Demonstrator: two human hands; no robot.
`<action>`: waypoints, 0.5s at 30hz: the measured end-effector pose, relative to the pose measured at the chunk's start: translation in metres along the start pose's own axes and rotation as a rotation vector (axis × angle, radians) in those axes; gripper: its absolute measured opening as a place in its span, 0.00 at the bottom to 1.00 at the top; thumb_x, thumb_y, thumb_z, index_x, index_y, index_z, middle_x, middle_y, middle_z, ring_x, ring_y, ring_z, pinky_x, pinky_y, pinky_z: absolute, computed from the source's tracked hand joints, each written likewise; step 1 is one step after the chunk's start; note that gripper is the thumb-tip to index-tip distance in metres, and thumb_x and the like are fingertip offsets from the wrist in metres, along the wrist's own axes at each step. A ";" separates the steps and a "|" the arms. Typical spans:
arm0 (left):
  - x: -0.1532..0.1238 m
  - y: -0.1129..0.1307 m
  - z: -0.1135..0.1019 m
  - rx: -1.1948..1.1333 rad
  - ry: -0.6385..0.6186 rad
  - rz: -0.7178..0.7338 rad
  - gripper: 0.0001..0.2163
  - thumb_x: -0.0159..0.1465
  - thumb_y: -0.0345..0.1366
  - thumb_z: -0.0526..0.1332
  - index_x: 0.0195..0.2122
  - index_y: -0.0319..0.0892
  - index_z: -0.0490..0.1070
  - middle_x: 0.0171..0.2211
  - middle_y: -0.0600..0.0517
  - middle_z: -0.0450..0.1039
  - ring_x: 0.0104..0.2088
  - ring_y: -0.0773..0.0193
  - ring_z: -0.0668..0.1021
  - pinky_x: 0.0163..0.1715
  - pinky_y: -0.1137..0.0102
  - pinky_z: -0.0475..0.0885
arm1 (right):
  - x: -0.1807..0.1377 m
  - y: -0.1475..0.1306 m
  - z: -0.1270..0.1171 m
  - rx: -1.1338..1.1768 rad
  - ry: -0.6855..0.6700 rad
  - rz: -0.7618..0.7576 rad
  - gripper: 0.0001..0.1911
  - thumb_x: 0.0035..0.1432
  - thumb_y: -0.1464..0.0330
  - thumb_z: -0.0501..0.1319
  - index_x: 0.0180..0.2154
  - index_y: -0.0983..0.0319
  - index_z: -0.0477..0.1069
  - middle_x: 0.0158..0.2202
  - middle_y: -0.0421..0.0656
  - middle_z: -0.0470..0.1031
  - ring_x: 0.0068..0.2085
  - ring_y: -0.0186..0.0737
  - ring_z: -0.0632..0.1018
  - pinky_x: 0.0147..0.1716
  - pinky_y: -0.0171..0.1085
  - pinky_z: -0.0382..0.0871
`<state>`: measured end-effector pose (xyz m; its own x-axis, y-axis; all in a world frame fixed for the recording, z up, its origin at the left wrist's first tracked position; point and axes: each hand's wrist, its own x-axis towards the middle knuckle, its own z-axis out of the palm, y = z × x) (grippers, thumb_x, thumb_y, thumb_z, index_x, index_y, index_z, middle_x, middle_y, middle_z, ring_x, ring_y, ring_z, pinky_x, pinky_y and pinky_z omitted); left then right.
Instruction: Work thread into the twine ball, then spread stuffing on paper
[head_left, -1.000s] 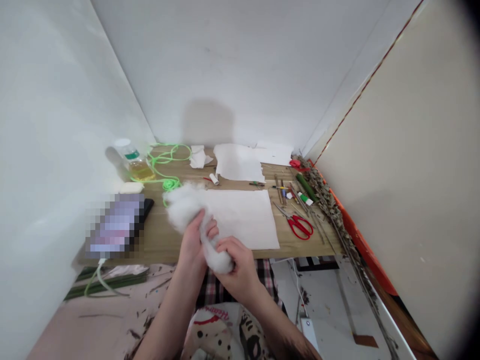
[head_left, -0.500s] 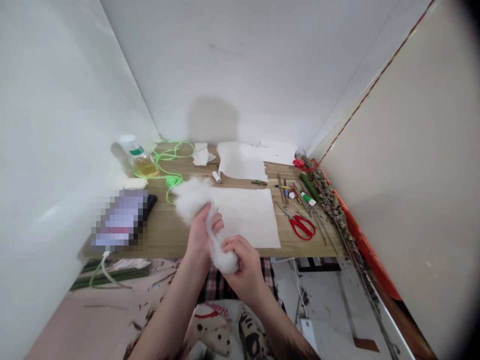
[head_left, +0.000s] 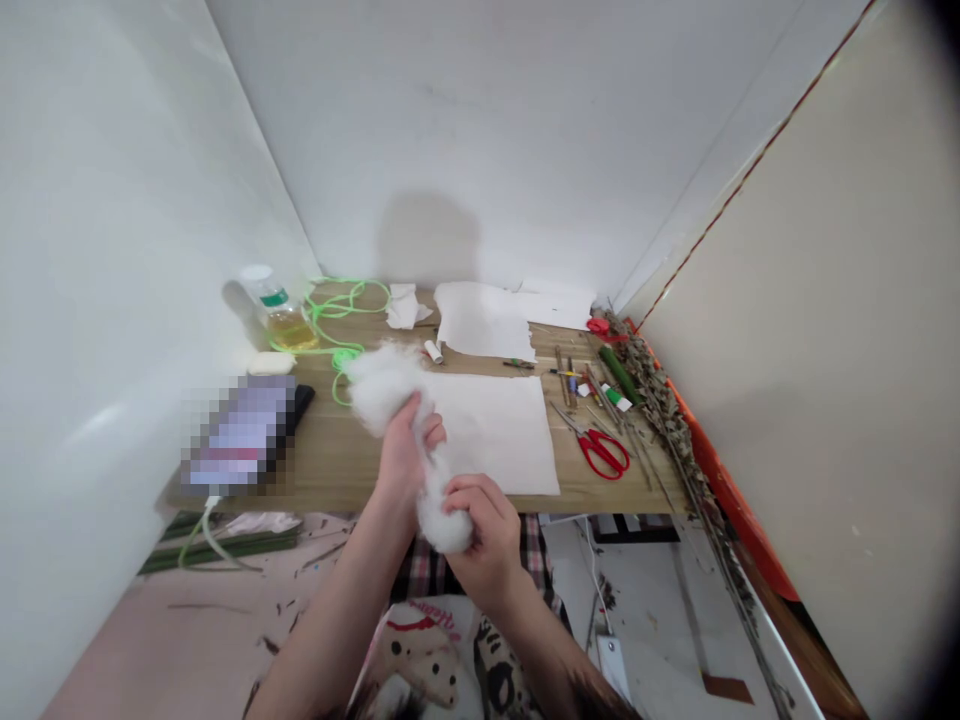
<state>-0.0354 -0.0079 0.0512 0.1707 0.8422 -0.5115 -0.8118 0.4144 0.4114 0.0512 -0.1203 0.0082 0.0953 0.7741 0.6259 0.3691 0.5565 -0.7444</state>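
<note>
A fluffy mass of white cotton stuffing (head_left: 386, 383) spreads out above my left hand (head_left: 405, 445), whose thumb and fingers are closed on it. A thin strand of the same fibre runs down to a rounder wad (head_left: 444, 515) at my right hand (head_left: 487, 525). The fingers of the right hand curl around that wad's right side. Both hands are over the near edge of the table, beside a sheet of white paper (head_left: 499, 435). The fibre and the left hand cover the paper's left part.
Red-handled scissors (head_left: 604, 453) lie right of the paper, near twigs, small paint tubes (head_left: 616, 398) and dried branches (head_left: 660, 400). On the left are a phone (head_left: 240, 435), a bottle of yellowish liquid (head_left: 289, 325) and green cord (head_left: 349, 300). Torn white paper (head_left: 484, 320) lies at the back.
The strand between my hands looks shorter and more broken up. The wad at my right hand has shifted slightly left and looks looser. Both hands keep their grip.
</note>
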 end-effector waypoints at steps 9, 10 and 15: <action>0.002 -0.002 -0.001 0.064 0.074 0.162 0.19 0.61 0.34 0.65 0.26 0.44 0.51 0.17 0.64 0.45 0.13 0.77 0.52 0.12 0.79 0.47 | -0.002 0.001 0.000 -0.023 -0.009 -0.027 0.19 0.46 0.82 0.55 0.38 0.57 0.69 0.39 0.44 0.75 0.40 0.41 0.77 0.40 0.39 0.73; 0.002 -0.002 -0.001 0.060 0.077 0.170 0.18 0.61 0.34 0.65 0.26 0.44 0.52 0.17 0.64 0.46 0.13 0.77 0.52 0.12 0.79 0.47 | -0.002 0.001 0.000 -0.025 -0.008 -0.021 0.19 0.46 0.82 0.55 0.38 0.57 0.69 0.39 0.45 0.75 0.40 0.41 0.77 0.40 0.39 0.73; 0.009 0.002 -0.002 0.023 0.108 0.243 0.15 0.60 0.28 0.65 0.28 0.44 0.55 0.18 0.64 0.51 0.13 0.78 0.55 0.12 0.79 0.49 | -0.002 -0.006 -0.002 -0.031 0.003 -0.042 0.16 0.48 0.80 0.55 0.37 0.57 0.69 0.37 0.45 0.76 0.38 0.41 0.77 0.37 0.39 0.73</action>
<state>-0.0369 -0.0002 0.0465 -0.0894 0.8765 -0.4731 -0.8087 0.2134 0.5482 0.0510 -0.1254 0.0117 0.0819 0.7491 0.6574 0.4009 0.5791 -0.7099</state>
